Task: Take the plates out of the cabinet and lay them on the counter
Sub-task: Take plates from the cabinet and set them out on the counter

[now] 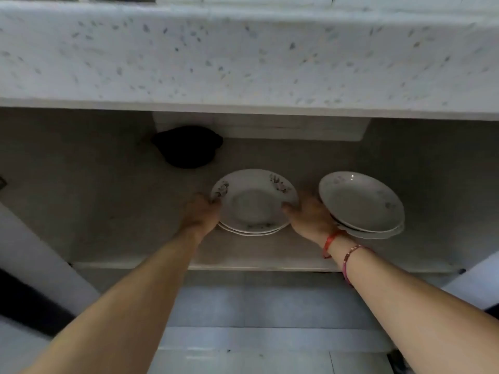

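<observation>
Head view: left hand (203,213) and right hand (310,218) grip opposite rims of face-up plates (253,203).

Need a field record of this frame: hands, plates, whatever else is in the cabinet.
left hand: grips the left rim of the floral plate stack
right hand: thumb over the right rim of the same stack
floral plate stack: at least two plates, inside the cabinet on the shelf
second plate stack: just right of the right hand, looks tilted; contact with the hand unclear
black pot: back left of the shelf
counter: speckled, above the cabinet opening
bracelets: on the right wrist
</observation>
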Motion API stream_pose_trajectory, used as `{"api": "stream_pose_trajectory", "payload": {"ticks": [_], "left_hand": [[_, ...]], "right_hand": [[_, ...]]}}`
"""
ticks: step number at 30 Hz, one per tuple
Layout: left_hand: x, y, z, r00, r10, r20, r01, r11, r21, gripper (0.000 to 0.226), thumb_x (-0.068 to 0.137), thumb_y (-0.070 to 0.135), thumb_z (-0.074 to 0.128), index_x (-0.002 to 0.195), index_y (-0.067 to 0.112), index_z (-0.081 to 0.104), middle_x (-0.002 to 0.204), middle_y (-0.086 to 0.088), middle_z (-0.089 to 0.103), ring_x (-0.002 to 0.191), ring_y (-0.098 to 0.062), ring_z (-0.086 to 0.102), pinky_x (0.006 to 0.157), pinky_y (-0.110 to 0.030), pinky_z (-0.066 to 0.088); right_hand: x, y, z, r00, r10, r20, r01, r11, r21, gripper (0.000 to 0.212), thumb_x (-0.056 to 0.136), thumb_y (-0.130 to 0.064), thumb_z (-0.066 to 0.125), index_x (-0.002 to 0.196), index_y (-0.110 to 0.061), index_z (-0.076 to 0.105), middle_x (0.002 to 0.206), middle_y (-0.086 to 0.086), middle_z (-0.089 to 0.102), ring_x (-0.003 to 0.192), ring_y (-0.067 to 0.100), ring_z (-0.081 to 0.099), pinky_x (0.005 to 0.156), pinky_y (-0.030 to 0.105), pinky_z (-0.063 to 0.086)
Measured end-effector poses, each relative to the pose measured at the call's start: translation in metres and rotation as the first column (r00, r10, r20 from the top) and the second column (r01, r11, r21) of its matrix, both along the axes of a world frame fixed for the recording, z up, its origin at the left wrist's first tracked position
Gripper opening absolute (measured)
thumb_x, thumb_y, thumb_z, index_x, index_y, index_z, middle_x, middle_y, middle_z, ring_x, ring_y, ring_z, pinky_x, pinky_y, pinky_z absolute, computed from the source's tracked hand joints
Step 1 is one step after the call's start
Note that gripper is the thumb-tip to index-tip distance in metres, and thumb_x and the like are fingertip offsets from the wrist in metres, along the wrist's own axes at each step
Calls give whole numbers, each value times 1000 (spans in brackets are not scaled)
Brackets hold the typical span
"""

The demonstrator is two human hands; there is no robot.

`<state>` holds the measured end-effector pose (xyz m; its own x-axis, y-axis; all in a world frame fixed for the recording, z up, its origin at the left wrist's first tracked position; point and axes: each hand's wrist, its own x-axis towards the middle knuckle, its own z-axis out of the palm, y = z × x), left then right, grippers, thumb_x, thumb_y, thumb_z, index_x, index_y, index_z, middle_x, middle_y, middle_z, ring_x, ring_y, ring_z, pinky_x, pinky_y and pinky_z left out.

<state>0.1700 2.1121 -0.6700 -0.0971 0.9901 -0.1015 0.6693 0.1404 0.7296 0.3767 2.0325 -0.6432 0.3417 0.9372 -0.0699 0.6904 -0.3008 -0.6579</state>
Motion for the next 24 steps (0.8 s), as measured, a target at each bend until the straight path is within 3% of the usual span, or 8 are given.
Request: {"api": "stream_pose_trajectory", "payload": {"ticks": [2, 4, 6, 10, 13, 16, 20, 24], "left_hand": [[1, 9, -4, 998, 20, 64, -18, 1000, -24, 45, 94, 35, 56, 121, -1, 61, 124, -24, 63, 114, -38, 60, 95, -44, 49], [0, 15, -9, 993, 32, 117, -29, 999, -27, 38, 94, 25, 56, 118, -1, 65, 120, -25, 65, 111, -37, 63, 93, -44, 51], [1, 18, -11, 984, 54, 168, -51, 998, -26, 34, 92, 19, 56, 114, -3, 68, 115, -26, 68, 106, -37, 66, 89, -46, 54], [4, 19, -13, 953, 99, 285, -89, 995, -48, 31, 92, 21, 61, 110, -2, 69, 108, -21, 70, 98, -33, 68, 82, -40, 57], [1, 18, -16, 934, 113, 338, -92, 993, -79, 35, 85, 32, 69, 102, 1, 72, 101, -20, 73, 90, -31, 71, 81, -46, 59], [-5, 17, -20, 936, 104, 336, -74, 992, -100, 31, 87, 28, 67, 99, -1, 70, 100, -20, 71, 89, -33, 70, 80, -49, 59], [-9, 13, -18, 935, 96, 341, -62, 992, -109, 42, 81, 40, 71, 99, 2, 71, 99, -16, 73, 89, -31, 71, 81, -46, 60], [-13, 8, -16, 940, 77, 332, -45, 994, -101, 45, 78, 44, 69, 102, 6, 70, 101, -14, 73, 91, -30, 70, 83, -45, 59]], "right_hand": [[1, 12, -2, 991, -82, -105, 80, 996, -24, 42, 97, -31, 53, 129, -4, 58, 128, 20, 62, 122, 37, 56, 98, 34, 43], [4, 23, -8, 956, -143, -255, 141, 990, -28, 43, 91, -32, 55, 120, -1, 63, 123, 24, 64, 116, 41, 60, 99, 45, 50], [9, 33, -18, 877, -209, -432, 211, 976, -44, 46, 84, -30, 56, 117, 1, 64, 118, 24, 66, 106, 41, 66, 87, 52, 56], [4, 29, -14, 689, -274, -671, 275, 955, -108, 27, 95, -2, 50, 120, 1, 61, 113, 20, 65, 92, 31, 65, 62, 41, 59], [6, 28, -12, 669, -252, -699, 250, 962, -107, 28, 93, 5, 52, 117, 1, 64, 106, 18, 67, 77, 26, 65, 42, 30, 57], [8, 28, -9, 682, -255, -686, 246, 963, -114, 31, 90, 9, 52, 118, 4, 64, 106, 21, 68, 72, 26, 66, 40, 31, 56], [7, 23, -6, 688, -246, -683, 227, 967, -120, 27, 91, 10, 51, 114, 5, 63, 97, 18, 66, 66, 23, 64, 38, 29, 54], [8, 16, -4, 672, -249, -698, 237, 965, -115, 24, 89, 11, 52, 110, 5, 64, 102, 21, 68, 69, 25, 66, 42, 32, 57]]}}
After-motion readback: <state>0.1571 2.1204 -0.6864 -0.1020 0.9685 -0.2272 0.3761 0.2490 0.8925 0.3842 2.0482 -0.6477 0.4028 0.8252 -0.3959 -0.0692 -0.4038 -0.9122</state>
